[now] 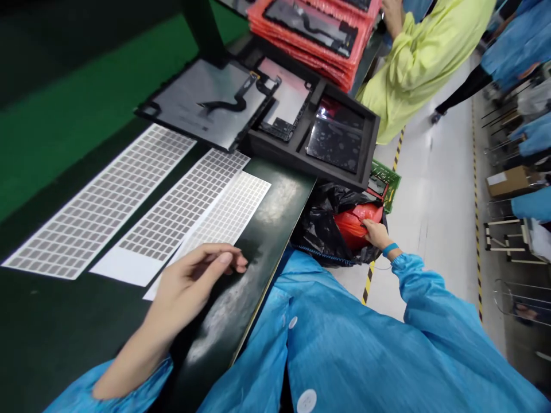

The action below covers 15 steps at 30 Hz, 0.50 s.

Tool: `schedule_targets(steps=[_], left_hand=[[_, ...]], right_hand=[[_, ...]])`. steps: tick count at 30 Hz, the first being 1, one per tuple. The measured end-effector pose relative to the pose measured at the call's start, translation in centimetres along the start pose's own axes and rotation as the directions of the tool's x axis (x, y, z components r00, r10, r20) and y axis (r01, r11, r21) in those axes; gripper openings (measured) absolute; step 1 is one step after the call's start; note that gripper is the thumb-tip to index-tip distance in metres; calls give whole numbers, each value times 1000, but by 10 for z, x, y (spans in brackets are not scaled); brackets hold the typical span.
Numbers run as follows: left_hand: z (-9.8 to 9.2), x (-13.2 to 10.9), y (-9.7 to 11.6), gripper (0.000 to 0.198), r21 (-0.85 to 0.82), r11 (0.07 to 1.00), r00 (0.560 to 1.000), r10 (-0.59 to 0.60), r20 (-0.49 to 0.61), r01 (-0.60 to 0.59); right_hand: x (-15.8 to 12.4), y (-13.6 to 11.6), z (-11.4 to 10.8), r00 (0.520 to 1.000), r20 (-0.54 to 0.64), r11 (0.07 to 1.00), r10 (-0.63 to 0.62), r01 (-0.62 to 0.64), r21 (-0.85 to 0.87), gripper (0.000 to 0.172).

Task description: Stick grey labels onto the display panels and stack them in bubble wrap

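Left hand [189, 284] rests on the counter [241, 287] by a sticker sheet [224, 215], grip loosely apart. Right hand [376, 234] is pinching a red bag [355, 221] over the edge.

The left hand [196, 275] lies near and to the left, palm down, its wrist straight and its bare forearm running back to a blue sleeve at the near edge. The fingers are loosely curled together, tips pointing right, with the thumb tucked beneath them; nothing shows in its grip. The right arm stretches away to the right in a blue sleeve, elbow slightly bent, with a blue band around the wrist. The right hand [375, 234] is far out and lowered, fingers bent and pinched closed, knuckles facing up.
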State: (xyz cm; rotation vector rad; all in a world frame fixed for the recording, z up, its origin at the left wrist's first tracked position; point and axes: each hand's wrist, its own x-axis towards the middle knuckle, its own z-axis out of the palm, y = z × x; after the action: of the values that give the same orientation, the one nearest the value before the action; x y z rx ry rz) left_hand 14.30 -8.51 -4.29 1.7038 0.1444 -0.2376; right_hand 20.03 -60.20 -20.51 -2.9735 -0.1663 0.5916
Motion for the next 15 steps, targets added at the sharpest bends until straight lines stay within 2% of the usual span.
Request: schedule_targets(steps=[3, 6, 11, 15], left_hand=[[4, 6, -4, 47, -9, 999, 992, 35, 120, -34], [8, 11, -9, 46, -26, 998, 975, 63, 211, -58], [9, 23, -16, 52, -115, 993, 949, 73, 306, -39], [-5, 33, -19, 59, -245, 966, 961, -7, 276, 78]], right_hand=[[-29, -2, -22, 985, -169, 1000, 21, -18, 20, 45], [-56, -5, -45, 931, -363, 998, 35, -14, 61, 42], [-106, -18, -98, 772, -635, 992, 24, 62, 112, 31], [-148, -46, -159, 641, -767, 983, 11, 134, 127, 34]])
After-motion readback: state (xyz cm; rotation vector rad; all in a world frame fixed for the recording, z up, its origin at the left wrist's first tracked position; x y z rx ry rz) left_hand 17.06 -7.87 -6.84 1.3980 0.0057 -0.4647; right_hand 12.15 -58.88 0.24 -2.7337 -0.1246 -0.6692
